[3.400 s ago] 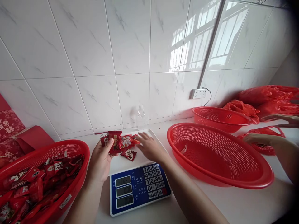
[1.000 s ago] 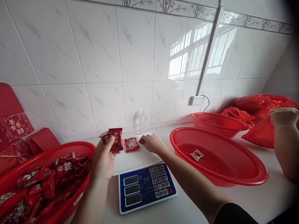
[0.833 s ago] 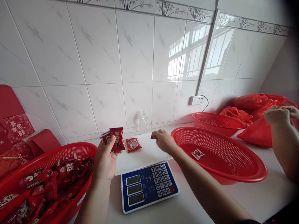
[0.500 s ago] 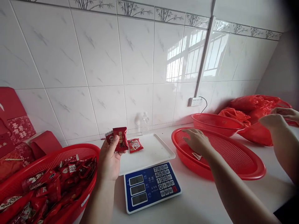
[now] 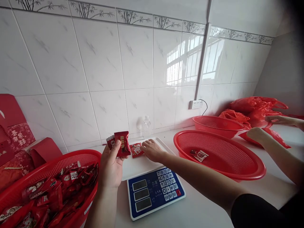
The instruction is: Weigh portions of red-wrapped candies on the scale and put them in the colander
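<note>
Loose red packet (image 5: 136,150): flat on the scale's white tray (image 5: 130,169), between the two hands, right at the fingertips of the right hand (image 5: 154,151), which cover its right edge. Whether those fingers pinch it or only touch it, I cannot tell from here. Held packets (image 5: 122,144), at least two, overlapped: clamped in the left hand (image 5: 111,167), raised near the tray's left side.

Surroundings: scale panel (image 5: 155,193) on the near side of the tray, on the white bench (image 5: 192,196). Left basket (image 5: 82,153), heaped with wrapped sweets (image 5: 57,186), beside the left forearm. Right basket (image 5: 225,142) holds a white packet (image 5: 201,156) and, just beside it, a dark red one (image 5: 193,152). Clear bottle (image 5: 147,123) near the wall, behind the tray. Another person's hand (image 5: 257,135) at the red bags, far right.

Pose: hands apart from each other. Left upright, thumb across the front packet. Right palm down, fingers curved; its forearm slants over the bench between scale and right basket.
</note>
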Motion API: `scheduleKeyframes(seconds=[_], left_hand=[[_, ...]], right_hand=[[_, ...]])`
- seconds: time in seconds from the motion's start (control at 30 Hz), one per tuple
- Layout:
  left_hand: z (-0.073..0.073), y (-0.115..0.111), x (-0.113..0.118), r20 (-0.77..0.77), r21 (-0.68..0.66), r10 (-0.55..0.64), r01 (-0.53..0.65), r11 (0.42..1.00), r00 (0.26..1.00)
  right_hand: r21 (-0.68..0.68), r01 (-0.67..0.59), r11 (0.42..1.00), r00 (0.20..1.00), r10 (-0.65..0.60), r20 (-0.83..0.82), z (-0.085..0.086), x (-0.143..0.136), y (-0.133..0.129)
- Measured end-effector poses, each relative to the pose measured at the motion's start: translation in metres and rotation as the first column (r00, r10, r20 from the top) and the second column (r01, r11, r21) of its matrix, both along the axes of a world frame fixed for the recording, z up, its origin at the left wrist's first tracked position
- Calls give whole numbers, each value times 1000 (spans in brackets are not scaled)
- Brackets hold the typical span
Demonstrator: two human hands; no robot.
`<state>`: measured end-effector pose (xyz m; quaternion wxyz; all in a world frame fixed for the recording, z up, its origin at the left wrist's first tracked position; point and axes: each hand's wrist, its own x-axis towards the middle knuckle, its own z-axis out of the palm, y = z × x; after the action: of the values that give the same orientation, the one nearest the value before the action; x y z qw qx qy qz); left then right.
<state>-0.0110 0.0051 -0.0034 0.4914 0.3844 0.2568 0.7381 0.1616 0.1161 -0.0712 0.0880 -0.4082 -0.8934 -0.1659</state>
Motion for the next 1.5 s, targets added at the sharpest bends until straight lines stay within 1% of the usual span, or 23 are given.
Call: scheduleKeyframes(seconds=[0.13,0.23,0.37,0.5,0.57,0.63,0.7,0.73,0.8,0.87,0.9,0.97,1.0,1.07,1.13,1.2,1.23,1.27,1.3,1.37,1.4,1.43,1.5], left_hand=[[-1,-1,1,-12,-8,-6,6,1000,1000],[-2,0,1,-27,-8,0,0,1000,1000],[-5,5,0,-56,-25,4,-5,1000,998],[-10,12,0,-113,-88,-40,30,996,993],[-12,14,1,-145,-105,-64,49,993,987],[-14,15,4,-175,-111,-85,66,992,981],[-16,15,6,-216,-112,-101,78,991,971],[-18,15,8,-244,-111,-108,83,990,964],[-21,14,10,-309,-108,-126,96,989,943],[-23,14,13,-371,-105,-146,115,988,917],[-25,14,14,-401,-101,-159,128,987,902],[-26,14,18,-460,-92,-167,141,986,872],[-26,14,20,-490,-89,-166,140,986,856],[-27,14,23,-544,-91,-158,129,987,824],[-30,17,25,-579,-91,-136,102,991,804],[-34,21,23,-597,-96,-105,59,994,796],[-36,24,21,-597,-93,-77,26,995,799],[-38,27,19,-589,-88,-44,-10,996,807],[-40,30,17,-573,-83,-10,-46,996,820],[-42,36,12,-537,-72,47,-101,992,842],[-43,37,10,-531,-68,56,-109,992,846],[-43,39,9,-537,-67,51,-103,992,842],[-44,40,8,-579,-59,25,-73,996,815]], right_hand=[[14,14,1000,1000,-14,7,8,3,4],[54,60,997,998,-58,-27,23,20,0],[117,201,973,975,-188,-115,57,64,-9],[151,354,923,925,-321,-205,90,123,-29],[186,452,872,885,-411,-219,97,152,-40],[188,528,828,845,-489,-219,98,174,-49],[153,542,826,834,-506,-221,92,182,-56],[121,527,841,840,-495,-222,88,179,-59],[27,453,891,868,-434,-241,80,160,-64],[-172,281,944,875,-326,-358,74,129,-70],[-257,182,949,852,-283,-440,71,110,-74],[-366,-40,930,750,-215,-626,65,74,-79],[-386,-158,909,674,-187,-714,61,57,-81],[-359,-380,852,488,-145,-861,51,32,-80],[-312,-468,827,342,-155,-927,40,16,-75],[-284,-459,842,268,-174,-948,28,9,-65],[-283,-426,859,263,-182,-948,23,9,-60],[-294,-375,879,285,-192,-939,18,10,-55],[-313,-298,902,338,-207,-918,15,12,-50],[-347,-68,935,523,-263,-811,12,17,-42],[-348,45,936,612,-302,-731,11,20,-38],[-341,132,931,679,-336,-653,10,22,-35],[-332,205,921,752,-365,-549,9,26,-30]])
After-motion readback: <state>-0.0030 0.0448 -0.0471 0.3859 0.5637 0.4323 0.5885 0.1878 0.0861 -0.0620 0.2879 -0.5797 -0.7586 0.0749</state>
